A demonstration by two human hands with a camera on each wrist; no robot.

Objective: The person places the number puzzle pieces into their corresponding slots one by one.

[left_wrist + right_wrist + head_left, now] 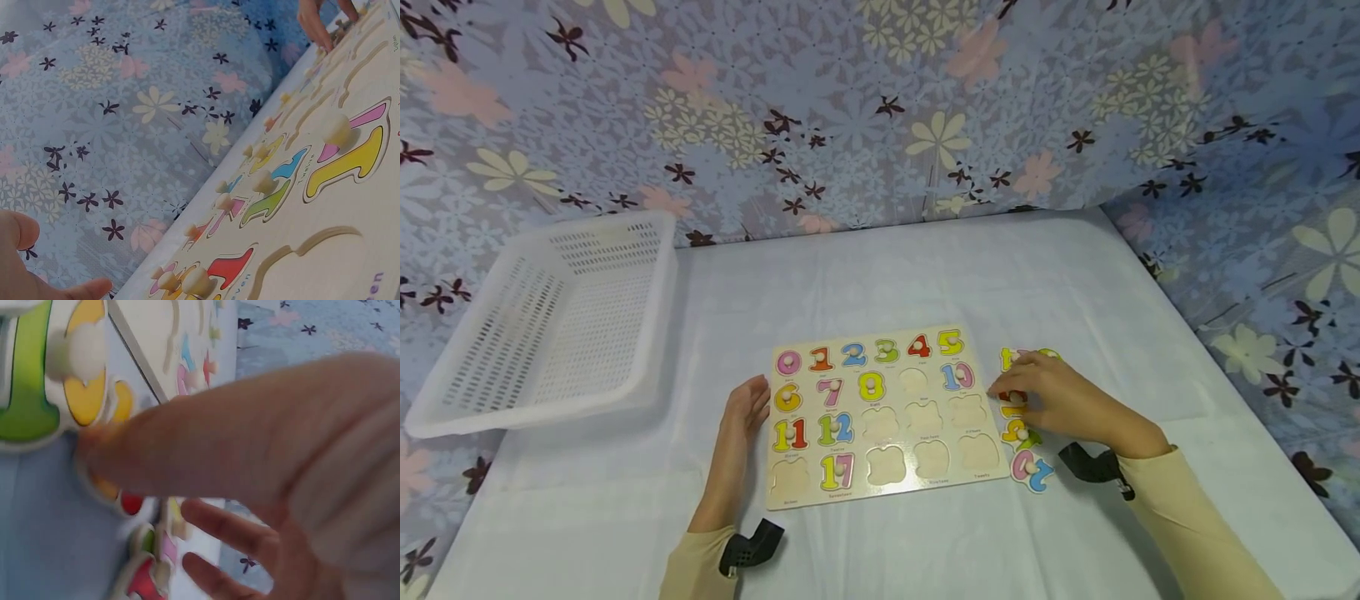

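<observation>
A wooden number puzzle board lies on the white table, some recesses filled with coloured knobbed numbers and others bare. My left hand rests beside its left edge; the left wrist view shows thumb and a finger apart with nothing between. Past the board's right edge, my right hand reaches down over a cluster of loose number pieces. In the right wrist view its thumb overlaps an orange-and-red piece; I cannot tell whether it is pinched. Two other fingers stand apart. The hand hides part of the cluster.
A white perforated plastic basket stands at the table's left. Floral cloth hangs behind the table and along its right side. A green-and-orange number piece lies close to the right wrist camera.
</observation>
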